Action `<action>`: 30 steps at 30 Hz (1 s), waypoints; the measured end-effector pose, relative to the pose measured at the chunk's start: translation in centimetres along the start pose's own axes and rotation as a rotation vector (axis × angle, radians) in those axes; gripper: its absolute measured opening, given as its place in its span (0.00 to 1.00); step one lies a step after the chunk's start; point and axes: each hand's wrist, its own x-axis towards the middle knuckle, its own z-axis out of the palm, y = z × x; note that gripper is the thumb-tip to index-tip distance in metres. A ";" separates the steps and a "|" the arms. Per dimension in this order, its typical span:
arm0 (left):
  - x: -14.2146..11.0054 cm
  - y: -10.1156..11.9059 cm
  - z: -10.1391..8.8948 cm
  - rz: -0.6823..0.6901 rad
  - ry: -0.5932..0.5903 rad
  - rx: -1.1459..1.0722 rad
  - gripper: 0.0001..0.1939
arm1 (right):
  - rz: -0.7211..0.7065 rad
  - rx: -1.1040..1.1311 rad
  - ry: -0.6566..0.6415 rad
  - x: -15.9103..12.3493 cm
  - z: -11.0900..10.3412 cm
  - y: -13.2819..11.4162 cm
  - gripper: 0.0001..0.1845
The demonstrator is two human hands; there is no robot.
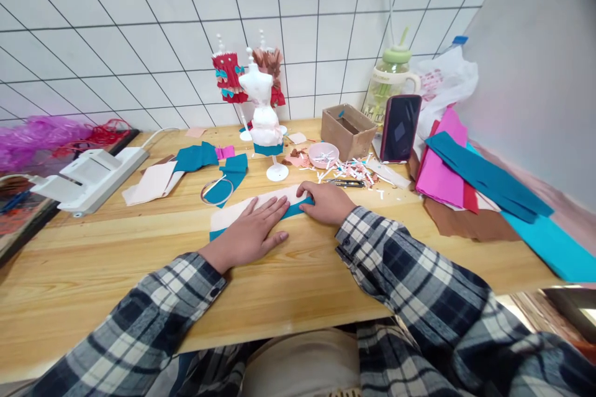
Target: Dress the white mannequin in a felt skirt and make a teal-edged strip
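Note:
A pale pink crepe paper strip (228, 216) lies on the wooden table, with a teal strip (294, 208) showing along its near edge. My left hand (254, 231) rests flat on the layered strips, fingers spread. At their right end, my right hand (329, 201) has its thumb and curled index finger closed on the paper edge. Just beyond stands a small white dress-form mannequin (257, 90), with pale paper and a teal band around its lower part. A thin ring (216, 191), perhaps a tape roll, lies on a teal paper piece (235, 172) to the left.
Behind are two dressed mannequins (228, 77). A cardboard box (349, 130), pink bowl (323, 154), paper scraps (356, 170) and a dark-handled tool (347, 183) lie beyond my right hand. A phone (400, 129) stands near stacked coloured paper (484, 173). At left is a power strip (100, 180).

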 end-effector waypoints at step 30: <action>1.6 -0.7 -1.3 -0.434 0.408 -1.242 0.18 | -0.174 0.703 0.063 -0.8 -0.2 -2.4 0.35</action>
